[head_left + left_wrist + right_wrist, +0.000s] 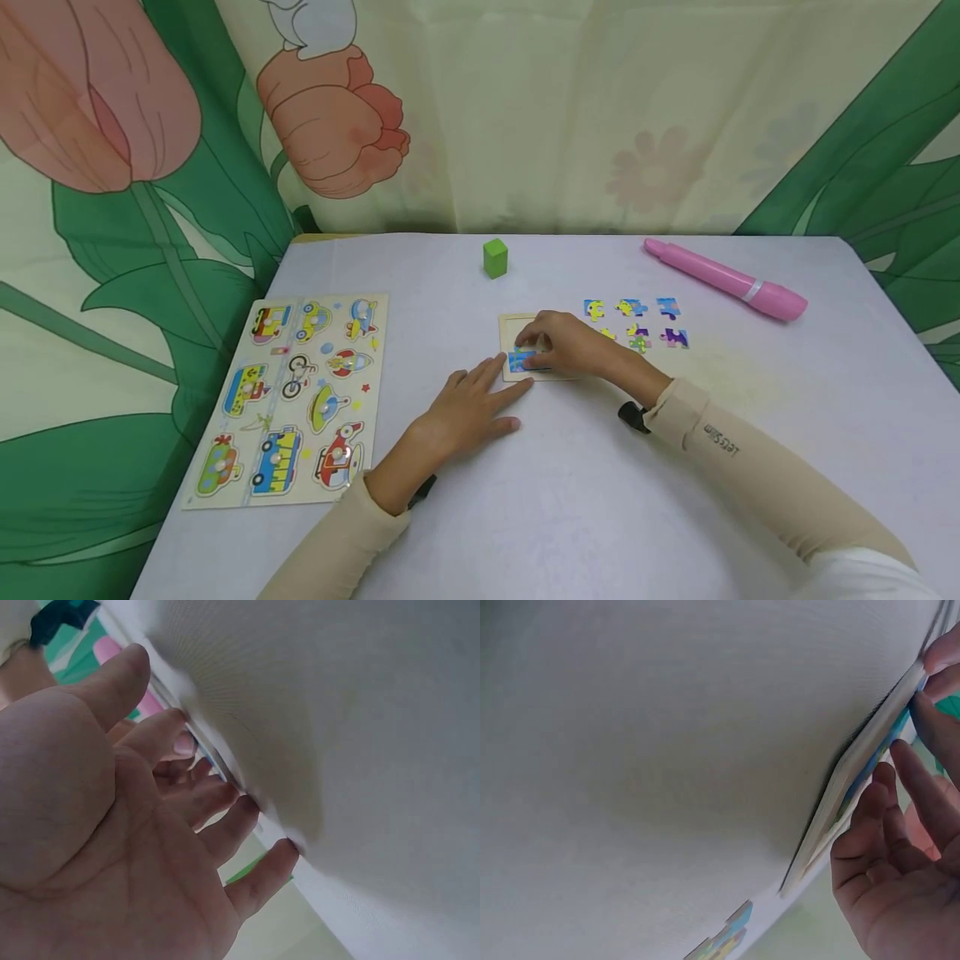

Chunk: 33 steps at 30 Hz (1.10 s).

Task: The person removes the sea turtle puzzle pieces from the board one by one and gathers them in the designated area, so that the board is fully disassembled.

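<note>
A small wooden puzzle tray (506, 329) lies flat near the middle of the table. Blue jigsaw pieces (517, 361) sit in its lower left corner. My right hand (566, 343) bends over the tray, thumb and forefinger pinching at a blue puzzle piece (871, 763); its other fingers curl in. My left hand (468, 410) lies palm down with fingers spread, fingertips right at the tray's left corner and lower edge. Right of the tray, partly behind my right hand, several loose jigsaw pieces (632, 307) lie in two rows, yellow, blue and purple.
A large picture-knob board (375, 333) with vehicle shapes lies at the left. Behind the tray stands a green cube (495, 259). A pink marker-shaped object (720, 277) lies at the back right. A printed curtain (525, 117) hangs behind the table's far edge.
</note>
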{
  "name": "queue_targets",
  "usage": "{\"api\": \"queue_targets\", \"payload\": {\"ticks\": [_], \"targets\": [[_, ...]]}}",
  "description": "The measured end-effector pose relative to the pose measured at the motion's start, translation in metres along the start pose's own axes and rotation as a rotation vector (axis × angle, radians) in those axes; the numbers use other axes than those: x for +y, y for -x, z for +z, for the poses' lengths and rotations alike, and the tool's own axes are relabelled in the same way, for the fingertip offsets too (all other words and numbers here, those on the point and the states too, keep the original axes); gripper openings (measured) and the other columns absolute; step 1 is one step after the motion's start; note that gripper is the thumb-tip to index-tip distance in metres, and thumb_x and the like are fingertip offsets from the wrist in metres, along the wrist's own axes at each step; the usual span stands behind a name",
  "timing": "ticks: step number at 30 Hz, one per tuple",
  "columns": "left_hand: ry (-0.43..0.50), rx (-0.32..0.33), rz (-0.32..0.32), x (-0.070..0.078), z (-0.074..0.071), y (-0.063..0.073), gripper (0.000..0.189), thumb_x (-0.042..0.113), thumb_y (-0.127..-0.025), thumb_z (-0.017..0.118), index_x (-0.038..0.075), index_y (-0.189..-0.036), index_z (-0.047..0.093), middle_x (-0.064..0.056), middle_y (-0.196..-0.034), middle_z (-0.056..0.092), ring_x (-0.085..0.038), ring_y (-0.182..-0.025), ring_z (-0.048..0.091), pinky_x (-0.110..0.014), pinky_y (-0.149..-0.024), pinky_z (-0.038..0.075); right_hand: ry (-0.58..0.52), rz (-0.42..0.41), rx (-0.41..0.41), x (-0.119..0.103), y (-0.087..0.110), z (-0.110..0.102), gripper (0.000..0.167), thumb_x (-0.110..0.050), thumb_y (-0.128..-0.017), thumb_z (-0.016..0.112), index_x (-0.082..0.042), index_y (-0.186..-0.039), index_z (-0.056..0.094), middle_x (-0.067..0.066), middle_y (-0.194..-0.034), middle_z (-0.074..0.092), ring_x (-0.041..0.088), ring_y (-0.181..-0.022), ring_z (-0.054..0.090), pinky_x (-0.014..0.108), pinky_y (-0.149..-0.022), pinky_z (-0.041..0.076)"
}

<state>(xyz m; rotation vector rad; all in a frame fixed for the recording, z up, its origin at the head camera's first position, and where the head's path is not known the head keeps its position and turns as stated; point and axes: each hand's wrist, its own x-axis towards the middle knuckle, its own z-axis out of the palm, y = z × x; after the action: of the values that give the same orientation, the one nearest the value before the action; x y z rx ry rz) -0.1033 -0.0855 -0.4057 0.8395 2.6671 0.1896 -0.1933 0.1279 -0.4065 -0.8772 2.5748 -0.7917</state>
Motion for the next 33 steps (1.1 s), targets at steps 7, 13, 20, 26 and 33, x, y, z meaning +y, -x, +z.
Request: {"api": "queue_targets", "payload": {"ticks": [7, 13, 20, 26, 33], "targets": [[-0.016, -0.006, -0.009, 0.002, -0.001, 0.000, 0.060, 0.048, -0.106, 0.053, 0.030, -0.161, 0.038, -0.015, -0.169, 0.019, -0.030, -0.153, 0.026, -0.051, -0.115, 0.031, -0.037, 0.021, -0.022, -0.003, 0.000, 0.000, 0.023, -0.011, -0.091, 0.080, -0.008, -0.113, 0.073, 0.003, -0.100, 0.064, 0.018, -0.084, 0.054, 0.033, -0.076, 0.047], [-0.015, -0.011, -0.013, 0.002, -0.001, -0.001, 0.060, 0.048, -0.106, 0.053, 0.030, -0.161, 0.037, -0.014, -0.169, 0.018, -0.030, -0.153, 0.025, -0.051, -0.116, 0.030, -0.107, 0.010, -0.031, -0.003, -0.002, -0.001, 0.025, -0.005, -0.090, 0.080, -0.006, -0.111, 0.065, 0.003, -0.100, 0.066, 0.017, -0.081, 0.055, 0.031, -0.075, 0.048], [-0.010, -0.012, -0.015, 0.003, -0.002, -0.001, 0.060, 0.048, -0.106, 0.053, 0.030, -0.160, 0.038, -0.014, -0.169, 0.018, -0.030, -0.153, 0.025, -0.052, -0.116, 0.030, -0.133, 0.006, 0.007, -0.004, 0.001, -0.001, 0.021, -0.004, -0.092, 0.077, -0.007, -0.110, 0.066, 0.001, -0.093, 0.068, 0.015, -0.082, 0.059, 0.032, -0.077, 0.049], [-0.012, -0.019, -0.017, 0.004, -0.003, -0.001, 0.059, 0.048, -0.105, 0.054, 0.030, -0.160, 0.039, -0.015, -0.169, 0.019, -0.030, -0.153, 0.025, -0.051, -0.115, 0.030, -0.233, 0.031, 0.060, -0.002, 0.004, -0.002, 0.014, -0.006, -0.097, 0.071, -0.009, -0.111, 0.070, -0.001, -0.093, 0.074, 0.015, -0.089, 0.069, 0.039, -0.086, 0.052], [-0.006, -0.029, -0.029, 0.005, -0.003, -0.001, 0.060, 0.048, -0.105, 0.054, 0.031, -0.160, 0.039, -0.014, -0.169, 0.019, -0.030, -0.153, 0.024, -0.052, -0.116, 0.030, -0.384, 0.105, 0.061, 0.005, 0.011, -0.013, 0.015, -0.007, -0.099, 0.069, -0.008, -0.114, 0.071, 0.005, -0.097, 0.074, 0.020, -0.091, 0.070, 0.036, -0.084, 0.054]]}}
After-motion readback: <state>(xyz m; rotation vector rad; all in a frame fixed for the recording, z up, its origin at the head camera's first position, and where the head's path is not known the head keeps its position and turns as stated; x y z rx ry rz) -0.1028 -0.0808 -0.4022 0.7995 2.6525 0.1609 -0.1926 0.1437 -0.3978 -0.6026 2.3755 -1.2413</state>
